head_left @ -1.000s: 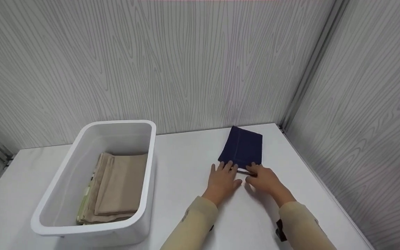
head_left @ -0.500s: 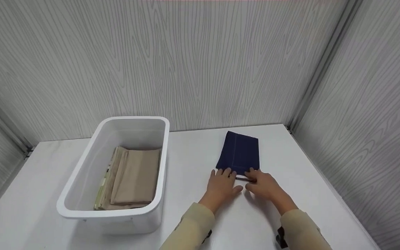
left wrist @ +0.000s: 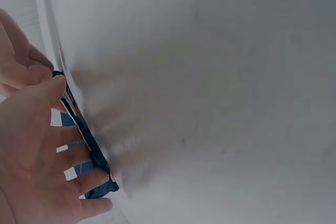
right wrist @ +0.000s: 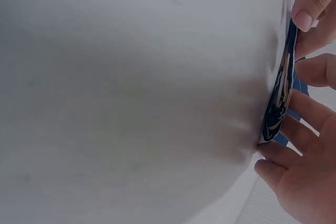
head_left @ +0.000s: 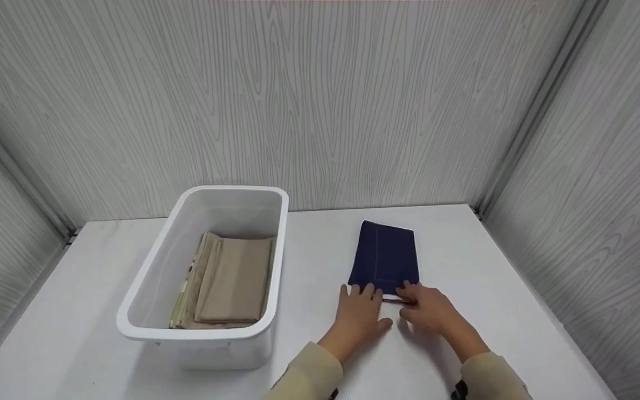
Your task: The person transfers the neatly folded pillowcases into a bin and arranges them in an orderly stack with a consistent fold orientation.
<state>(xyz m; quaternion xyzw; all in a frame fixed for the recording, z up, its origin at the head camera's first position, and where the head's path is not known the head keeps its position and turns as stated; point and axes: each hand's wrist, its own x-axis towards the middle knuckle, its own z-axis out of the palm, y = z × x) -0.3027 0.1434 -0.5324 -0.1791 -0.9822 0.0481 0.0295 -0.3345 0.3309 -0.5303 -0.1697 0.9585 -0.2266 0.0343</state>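
A folded navy cloth with a stitched line lies on the white table, its layered near edge facing me. My left hand rests on the left part of that edge, fingers straight and spread, thumb out to the side. At the right near corner my right hand has its fingers bent and pinches the edge. In the right wrist view, the right thumb presses on the end of the cloth's edge, where patterned inner layers show. The left wrist view has the left hand's fingertips over the dark edge.
A deep white tub stands left of the hands. Inside lies a stack of folded beige cloth, with a green patterned cloth at its left side. Wood-grain panels enclose the table at the back and sides.
The head view has shifted, so the tub appears farther right. The navy cloth has slid a little away from the back wall and lies straighter, with both hands still at its near edge.
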